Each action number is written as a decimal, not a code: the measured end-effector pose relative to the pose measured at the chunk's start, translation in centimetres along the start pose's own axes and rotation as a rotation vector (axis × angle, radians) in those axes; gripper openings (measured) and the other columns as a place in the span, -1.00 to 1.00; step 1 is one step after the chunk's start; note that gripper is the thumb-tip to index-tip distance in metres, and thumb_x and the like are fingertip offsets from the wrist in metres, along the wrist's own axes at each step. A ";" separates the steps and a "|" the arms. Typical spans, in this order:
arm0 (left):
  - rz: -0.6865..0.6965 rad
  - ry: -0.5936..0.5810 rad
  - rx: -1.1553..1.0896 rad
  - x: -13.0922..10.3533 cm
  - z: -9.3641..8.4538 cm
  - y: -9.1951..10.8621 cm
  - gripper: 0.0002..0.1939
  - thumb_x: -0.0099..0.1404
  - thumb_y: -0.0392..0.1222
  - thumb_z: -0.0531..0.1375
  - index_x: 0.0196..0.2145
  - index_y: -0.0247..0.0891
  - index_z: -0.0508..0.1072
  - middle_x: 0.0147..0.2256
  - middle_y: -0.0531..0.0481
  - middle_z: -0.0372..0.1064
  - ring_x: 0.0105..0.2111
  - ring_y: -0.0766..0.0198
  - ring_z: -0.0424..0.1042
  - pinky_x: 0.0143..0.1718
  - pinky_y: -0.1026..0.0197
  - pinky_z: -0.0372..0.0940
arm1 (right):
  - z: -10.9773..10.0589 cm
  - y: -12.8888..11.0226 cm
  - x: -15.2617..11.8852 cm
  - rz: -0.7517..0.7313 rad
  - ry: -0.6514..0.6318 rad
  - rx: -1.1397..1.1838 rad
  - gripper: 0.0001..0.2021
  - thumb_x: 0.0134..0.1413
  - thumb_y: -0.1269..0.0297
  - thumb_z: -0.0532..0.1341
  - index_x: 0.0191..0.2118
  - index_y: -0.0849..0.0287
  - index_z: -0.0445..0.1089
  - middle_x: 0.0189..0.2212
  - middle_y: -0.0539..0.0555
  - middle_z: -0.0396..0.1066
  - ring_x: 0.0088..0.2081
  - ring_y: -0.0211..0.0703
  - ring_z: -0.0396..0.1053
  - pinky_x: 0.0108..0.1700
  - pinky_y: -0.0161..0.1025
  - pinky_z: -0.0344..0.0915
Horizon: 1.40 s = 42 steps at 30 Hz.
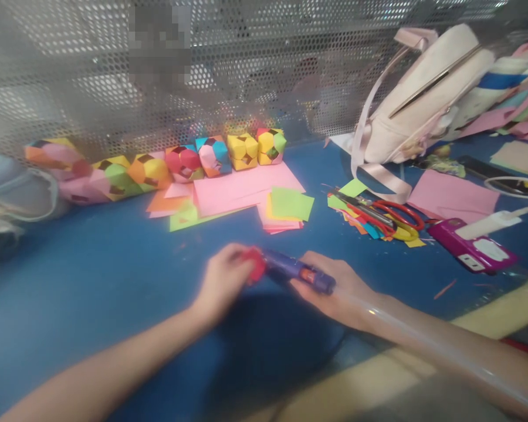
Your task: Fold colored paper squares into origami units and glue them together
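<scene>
Near the middle of the blue table, my left hand (pixel 225 276) pinches a small red paper piece (pixel 254 265). My right hand (pixel 334 287) is wrapped round a dark blue glue gun (pixel 297 271), whose front end points left and meets or nearly meets the red piece. A long clear glue stick (pixel 426 343) runs out of the gun's back, over my right forearm. Beyond my hands lie pink paper sheets (pixel 233 190) and a stack of green, yellow and pink squares (pixel 290 205).
Folded paper balls (pixel 213 157) line the perforated metal panel (pixel 246 64). At right are scissors (pixel 369 214), a purple power strip (pixel 475 246), pink paper (pixel 453 196) and a pale bag (pixel 422 94). A bluish bag (pixel 13 181) sits at far left.
</scene>
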<state>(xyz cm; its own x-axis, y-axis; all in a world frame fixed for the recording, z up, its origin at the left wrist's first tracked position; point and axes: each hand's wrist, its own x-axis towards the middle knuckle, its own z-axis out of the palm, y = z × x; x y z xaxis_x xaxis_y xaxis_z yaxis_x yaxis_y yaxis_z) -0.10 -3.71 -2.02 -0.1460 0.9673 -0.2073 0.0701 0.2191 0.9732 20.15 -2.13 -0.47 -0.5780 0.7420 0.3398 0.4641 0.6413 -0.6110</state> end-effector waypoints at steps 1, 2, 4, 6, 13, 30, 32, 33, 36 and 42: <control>-0.003 0.000 0.006 0.0 0.0 0.1 -0.91 0.03 -0.28 0.20 -0.45 -0.29 0.36 -0.66 0.17 0.31 -0.68 0.42 0.27 -0.64 0.40 0.15 | 0.1 0.1 0.0 -0.008 -0.001 -0.018 -0.95 0.08 0.31 0.10 -0.38 0.14 0.23 -0.54 -0.04 0.32 -0.58 -0.31 0.26 -0.56 -0.38 0.16; -0.004 0.001 0.012 0.0 0.0 0.1 -0.91 0.03 -0.28 0.20 -0.44 -0.29 0.36 -0.66 0.16 0.32 -0.68 0.42 0.27 -0.64 0.40 0.14 | 0.1 0.2 0.0 -0.016 -0.001 -0.039 -0.95 0.08 0.32 0.10 -0.38 0.14 0.23 -0.53 -0.03 0.32 -0.57 -0.30 0.27 -0.55 -0.37 0.16; -0.010 0.007 0.034 0.0 0.0 0.2 -0.91 0.03 -0.28 0.20 -0.44 -0.28 0.37 -0.66 0.16 0.32 -0.68 0.42 0.26 -0.64 0.40 0.14 | 0.1 0.4 0.0 -0.028 0.004 -0.078 -0.95 0.07 0.32 0.09 -0.39 0.15 0.22 -0.54 -0.02 0.32 -0.56 -0.28 0.27 -0.53 -0.35 0.16; -0.012 0.007 0.058 0.0 0.0 0.1 -0.92 0.03 -0.29 0.20 -0.44 -0.28 0.37 -0.66 0.17 0.31 -0.68 0.42 0.26 -0.64 0.40 0.13 | 0.1 0.5 0.0 -0.035 0.003 -0.091 -0.95 0.06 0.33 0.09 -0.40 0.15 0.22 -0.56 -0.02 0.31 -0.57 -0.28 0.26 -0.54 -0.36 0.15; 0.015 -0.025 0.079 0.0 -0.1 -0.2 -0.94 0.07 -0.28 0.17 -0.42 -0.26 0.36 -0.66 0.19 0.30 -0.69 0.44 0.24 -0.65 0.41 0.11 | 0.4 0.8 -0.2 -0.133 0.021 -0.159 -0.97 0.07 0.35 0.09 -0.37 0.17 0.23 -0.55 -0.01 0.32 -0.55 -0.27 0.29 -0.51 -0.34 0.15; 0.022 -0.068 0.139 0.1 -0.2 -0.3 -0.97 0.08 -0.30 0.14 -0.44 -0.26 0.35 -0.64 0.19 0.32 -0.68 0.45 0.22 -0.64 0.41 0.12 | 0.6 1.3 -0.5 -0.177 0.020 -0.228 -0.97 0.05 0.37 0.10 -0.39 0.17 0.22 -0.55 0.00 0.32 -0.53 -0.25 0.30 -0.48 -0.34 0.13; 0.021 -0.068 0.150 0.2 -0.2 -0.3 -0.98 0.08 -0.31 0.14 -0.45 -0.26 0.35 -0.66 0.21 0.28 -0.69 0.46 0.21 -0.64 0.42 0.11 | 0.6 1.3 -0.5 -0.168 0.030 -0.224 -0.95 0.07 0.34 0.09 -0.38 0.17 0.22 -0.55 -0.01 0.32 -0.53 -0.26 0.29 -0.48 -0.35 0.14; 0.022 -0.069 0.159 0.2 -0.2 -0.3 -0.98 0.08 -0.31 0.14 -0.45 -0.26 0.35 -0.66 0.21 0.27 -0.69 0.46 0.20 -0.64 0.42 0.11 | 0.6 1.3 -0.5 -0.165 0.025 -0.215 -0.95 0.07 0.34 0.09 -0.38 0.17 0.22 -0.55 -0.01 0.32 -0.53 -0.26 0.29 -0.48 -0.35 0.14; 0.025 -0.070 0.174 0.2 -0.2 -0.3 -0.98 0.08 -0.31 0.13 -0.45 -0.26 0.35 -0.66 0.21 0.26 -0.69 0.47 0.19 -0.64 0.42 0.12 | 0.6 1.3 -0.6 -0.170 0.019 -0.211 -0.95 0.06 0.34 0.09 -0.39 0.16 0.22 -0.56 -0.01 0.32 -0.52 -0.26 0.29 -0.47 -0.35 0.15; 0.029 -0.082 0.185 0.3 -0.3 -0.4 -0.97 0.08 -0.30 0.13 -0.44 -0.26 0.36 -0.67 0.21 0.25 -0.69 0.46 0.18 -0.63 0.41 0.11 | 0.6 1.3 -0.6 -0.144 0.047 -0.216 -0.93 0.07 0.32 0.08 -0.41 0.17 0.21 -0.57 -0.01 0.30 -0.55 -0.27 0.27 -0.50 -0.36 0.14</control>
<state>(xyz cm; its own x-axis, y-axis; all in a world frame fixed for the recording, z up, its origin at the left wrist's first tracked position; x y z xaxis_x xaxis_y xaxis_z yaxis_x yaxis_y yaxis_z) -0.51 -3.53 -2.45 -0.0605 0.9790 -0.1947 0.2544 0.2037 0.9454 20.71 -1.85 -1.90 -0.6189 0.6448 0.4486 0.5145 0.7643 -0.3888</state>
